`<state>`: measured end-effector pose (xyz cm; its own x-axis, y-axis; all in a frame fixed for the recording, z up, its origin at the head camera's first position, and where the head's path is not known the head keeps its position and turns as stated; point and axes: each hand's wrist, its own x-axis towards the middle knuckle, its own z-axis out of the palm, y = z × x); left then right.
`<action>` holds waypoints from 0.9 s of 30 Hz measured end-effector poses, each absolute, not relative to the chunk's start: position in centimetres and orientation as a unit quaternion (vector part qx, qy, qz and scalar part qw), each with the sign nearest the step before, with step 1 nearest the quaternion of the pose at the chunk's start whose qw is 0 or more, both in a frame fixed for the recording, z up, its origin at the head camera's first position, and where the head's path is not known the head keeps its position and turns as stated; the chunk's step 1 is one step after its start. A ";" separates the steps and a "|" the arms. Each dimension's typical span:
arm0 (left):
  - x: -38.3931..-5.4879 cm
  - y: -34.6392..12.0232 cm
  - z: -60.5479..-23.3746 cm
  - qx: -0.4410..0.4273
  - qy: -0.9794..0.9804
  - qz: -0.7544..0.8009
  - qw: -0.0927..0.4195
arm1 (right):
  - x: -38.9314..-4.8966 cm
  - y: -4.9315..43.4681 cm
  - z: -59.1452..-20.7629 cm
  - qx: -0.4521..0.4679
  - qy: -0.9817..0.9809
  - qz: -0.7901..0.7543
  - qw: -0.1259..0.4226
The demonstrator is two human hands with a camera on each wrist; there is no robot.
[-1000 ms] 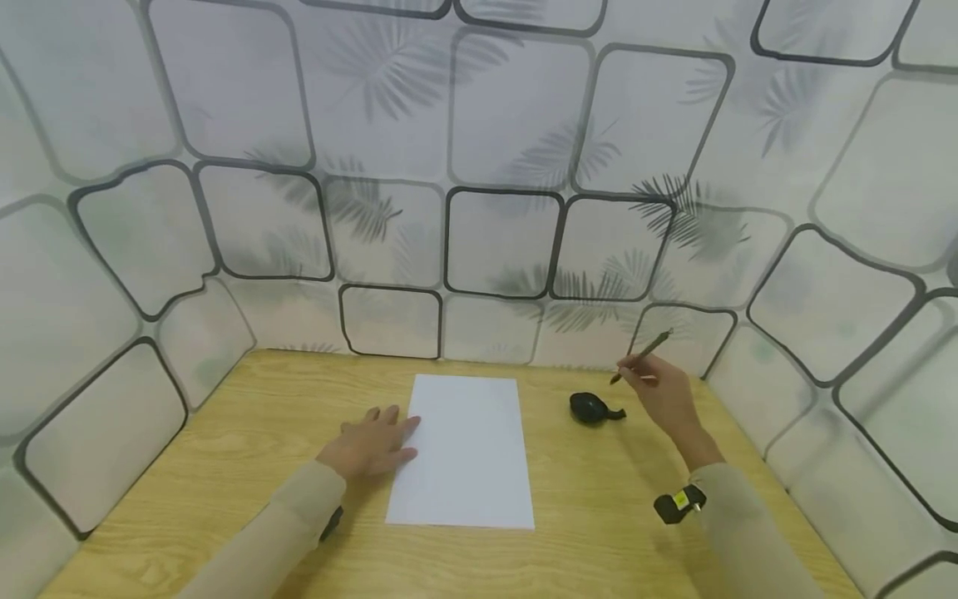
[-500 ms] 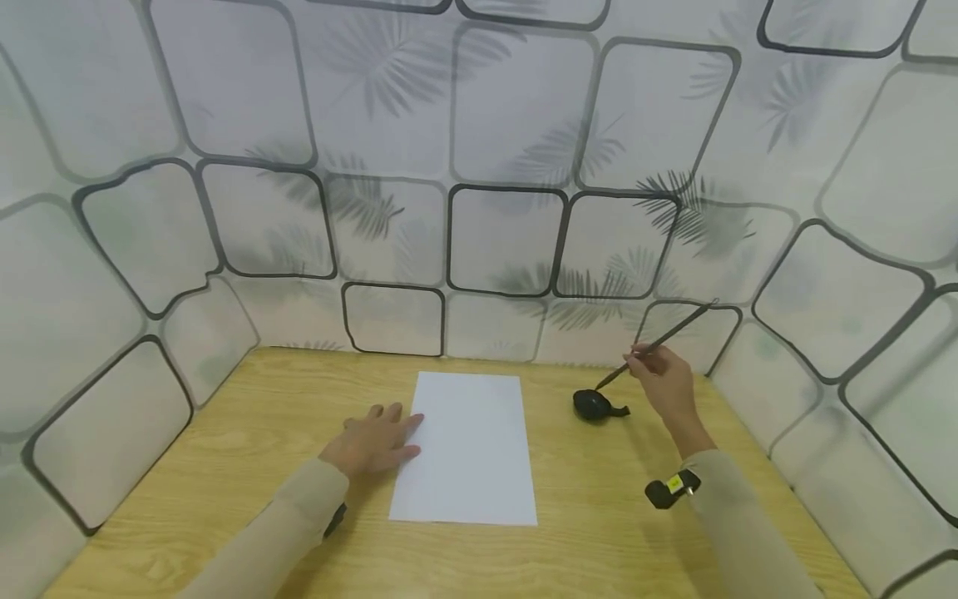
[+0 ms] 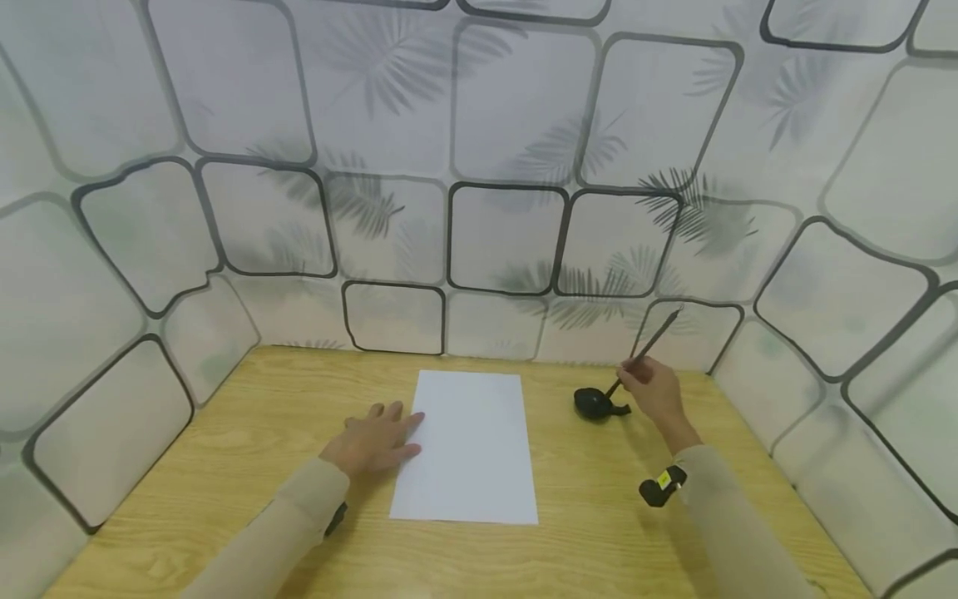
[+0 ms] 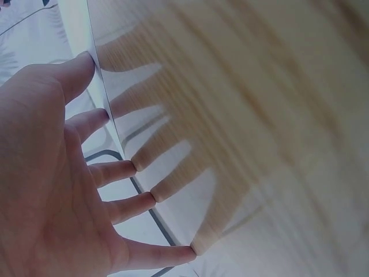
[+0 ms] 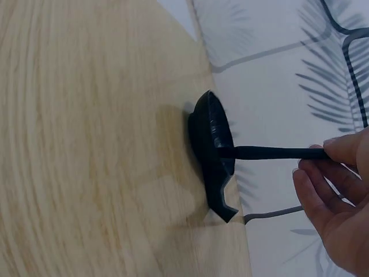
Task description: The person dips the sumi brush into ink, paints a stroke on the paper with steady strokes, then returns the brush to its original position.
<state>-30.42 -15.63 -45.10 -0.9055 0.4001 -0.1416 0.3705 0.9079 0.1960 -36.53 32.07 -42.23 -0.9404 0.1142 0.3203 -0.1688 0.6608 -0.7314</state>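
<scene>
in the dish (image 5: pixel 200 138), brush tip (image 5: pixel 228 152)

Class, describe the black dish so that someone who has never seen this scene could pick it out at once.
On the wooden table, find the flat white paper. To its right, near the right hand, sits the dish, with the tip of a dark brush inside it. Unlike the paper and the slender brush, it is rounded, hollow and black, with a short, bent handle.

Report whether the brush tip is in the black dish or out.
In: the right wrist view shows the brush reaching inside the dish.
</scene>
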 end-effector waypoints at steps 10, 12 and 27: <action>-30.4 -15.6 -45.2 0.196 0.972 0.089 0.090 | -36.5 31.6 -41.8 0.058 -0.902 0.375 0.208; -30.4 -15.6 -45.2 0.195 0.972 0.089 0.090 | -36.3 31.5 -41.7 0.055 -0.897 0.383 0.212; -30.3 -15.5 -45.2 0.192 0.973 0.089 0.092 | -36.5 30.8 -43.1 0.093 -0.900 0.351 0.240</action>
<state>-30.31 -15.51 -45.18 -0.9095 0.3897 -0.1449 0.3569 0.9105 0.2086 -36.52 30.80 -43.13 -0.8670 0.0005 0.4983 -0.3371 0.7359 -0.5872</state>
